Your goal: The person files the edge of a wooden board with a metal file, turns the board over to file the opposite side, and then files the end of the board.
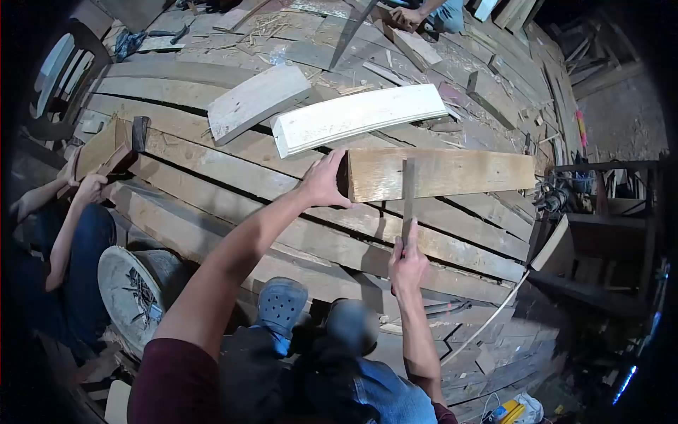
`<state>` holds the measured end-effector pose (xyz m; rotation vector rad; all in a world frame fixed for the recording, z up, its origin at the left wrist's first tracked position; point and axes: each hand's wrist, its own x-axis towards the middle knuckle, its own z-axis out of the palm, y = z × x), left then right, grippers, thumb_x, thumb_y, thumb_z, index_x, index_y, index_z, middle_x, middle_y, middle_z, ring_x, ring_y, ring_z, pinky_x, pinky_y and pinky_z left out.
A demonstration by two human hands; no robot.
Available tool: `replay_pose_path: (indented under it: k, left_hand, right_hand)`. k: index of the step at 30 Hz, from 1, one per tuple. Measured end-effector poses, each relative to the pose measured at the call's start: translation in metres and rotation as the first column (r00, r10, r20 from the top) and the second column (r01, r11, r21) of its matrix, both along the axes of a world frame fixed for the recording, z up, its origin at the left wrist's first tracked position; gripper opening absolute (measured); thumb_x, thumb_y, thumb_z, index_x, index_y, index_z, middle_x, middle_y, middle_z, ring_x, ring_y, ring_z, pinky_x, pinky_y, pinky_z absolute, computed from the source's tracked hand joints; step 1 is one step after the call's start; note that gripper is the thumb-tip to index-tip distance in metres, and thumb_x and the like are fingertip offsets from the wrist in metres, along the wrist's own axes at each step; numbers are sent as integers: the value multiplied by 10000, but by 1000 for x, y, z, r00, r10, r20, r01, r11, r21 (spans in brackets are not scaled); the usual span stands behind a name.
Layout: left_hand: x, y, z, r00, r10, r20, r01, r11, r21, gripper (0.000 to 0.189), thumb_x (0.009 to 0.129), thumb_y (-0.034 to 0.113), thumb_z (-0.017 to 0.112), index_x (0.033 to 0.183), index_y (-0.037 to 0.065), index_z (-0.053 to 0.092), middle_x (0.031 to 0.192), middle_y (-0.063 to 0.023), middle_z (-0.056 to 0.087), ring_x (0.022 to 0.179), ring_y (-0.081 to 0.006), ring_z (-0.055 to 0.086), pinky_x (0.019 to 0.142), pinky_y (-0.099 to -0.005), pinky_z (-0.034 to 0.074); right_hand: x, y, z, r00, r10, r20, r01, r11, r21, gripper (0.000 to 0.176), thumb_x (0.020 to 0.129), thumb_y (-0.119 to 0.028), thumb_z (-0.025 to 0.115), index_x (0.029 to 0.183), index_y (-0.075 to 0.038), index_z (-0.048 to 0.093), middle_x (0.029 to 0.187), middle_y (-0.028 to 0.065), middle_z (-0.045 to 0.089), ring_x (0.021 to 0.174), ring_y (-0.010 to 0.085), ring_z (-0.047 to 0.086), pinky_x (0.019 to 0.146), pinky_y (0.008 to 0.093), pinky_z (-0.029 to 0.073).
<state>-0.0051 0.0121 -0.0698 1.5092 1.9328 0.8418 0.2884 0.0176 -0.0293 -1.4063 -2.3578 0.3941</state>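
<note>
A long, light-brown wooden block with squared edges (473,172) lies across the middle of the view, above a surface of worn wooden planks with dark gaps (296,227). The left hand (326,182) is at the block's left end, partly open, fingers at the upper edge and thumb near the lower corner. The right hand (408,270) is closed around the lower end of a narrow, flat, grey metal tool (410,191), whose upper part lies across the block's near face; whether the two touch there cannot be told.

Just beyond the block lies a white, slightly curved wooden piece with a grooved edge (364,116), and next to it, to the left, a pale, thick wooden slab (258,101). At the far left another person's two hands (90,189) grip a brown wooden block (106,150). Nearer, a whitish bucket (113,283) holds thin scraps (145,300). A blue-grey clog with round holes (282,304) is below the planks' middle in the view. At the top, a further person's hand (407,18) rests at a wooden beam (415,46), near scattered pale shavings (265,27). A dark-headed hammer (169,33) lies toward the upper left.
</note>
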Motion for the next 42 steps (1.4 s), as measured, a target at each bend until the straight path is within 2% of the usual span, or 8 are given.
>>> replay_pose_path:
  k: [11, 12, 16, 24, 28, 32, 36, 42]
  left_hand:
    - [1, 1, -3, 1000, 3, -19, -3, 1000, 14, 1312, 493, 415, 964, 1522, -12, 272, 1475, -243, 449, 1371, -397, 455, 1152, -469, 366]
    - [1, 2, -3, 1000, 2, -13, -2, 1000, 8, 1313, 492, 416, 964, 1523, -11, 273, 1477, -244, 447, 1375, -398, 451, 1155, -470, 363]
    - [0, 1, -4, 1000, -4, -21, 4, 999, 32, 1325, 487, 428, 965, 1524, -18, 273, 1482, -251, 438, 1378, -401, 448, 1154, -476, 363]
    - [0, 1, -12, 1000, 21, 2, -21, 1000, 6, 1324, 465, 400, 968, 1520, -18, 286, 1467, -250, 448, 1359, -425, 457, 1134, -481, 385]
    - [-1, 1, -4, 1000, 6, 5, -6, 1000, -5, 1311, 482, 378, 960, 1526, -16, 270, 1468, -258, 452, 1343, -421, 474, 1124, -468, 399]
    - [0, 0, 0, 1000, -3, 15, 3, 1000, -7, 1342, 490, 407, 964, 1539, -17, 241, 1498, -258, 427, 1371, -410, 452, 1151, -479, 365]
    - [0, -1, -2, 1000, -1, -17, 1, 1000, -12, 1347, 502, 433, 967, 1539, -23, 239, 1508, -262, 414, 1391, -401, 439, 1168, -470, 354]
    - [1, -1, -3, 1000, -3, -4, 3, 1000, -16, 1333, 498, 443, 967, 1527, -22, 260, 1493, -254, 429, 1376, -399, 452, 1157, -476, 367]
  right_hand:
    - [-17, 0, 10, 985, 80, 151, -72, 996, -58, 619, 953, -199, 656, 1536, -192, 447, 668, 163, 666, 531, 358, 647, 506, 475, 492]
    - [-20, 1, 7, 986, 160, 46, -160, 987, -2, 643, 943, -189, 647, 1545, -126, 428, 646, 182, 656, 491, 352, 638, 463, 490, 488]
    - [-29, -12, 2, 968, 228, 102, -225, 974, -37, 637, 935, -174, 645, 1534, -97, 441, 654, 180, 660, 498, 349, 641, 470, 492, 493]
    - [-36, -28, 8, 938, 334, 94, -321, 938, -130, 653, 918, -181, 679, 1533, -175, 459, 664, 167, 658, 494, 337, 635, 475, 471, 497]
    - [-25, -23, 3, 948, 296, -115, -300, 954, -16, 655, 902, -119, 724, 1512, -130, 485, 690, 177, 680, 548, 308, 678, 511, 408, 524]
    - [-13, -11, 2, 978, 134, -161, -141, 990, -28, 626, 925, -129, 711, 1510, -127, 488, 719, 202, 688, 569, 309, 695, 519, 393, 526]
    - [-6, 1, 5, 990, 39, -132, -42, 999, -25, 607, 938, -126, 690, 1510, -121, 486, 626, 213, 634, 516, 327, 660, 493, 401, 493]
    - [-6, -4, 0, 993, 72, -91, -79, 993, -84, 625, 933, -112, 695, 1517, -118, 474, 621, 214, 630, 534, 348, 667, 508, 406, 501]
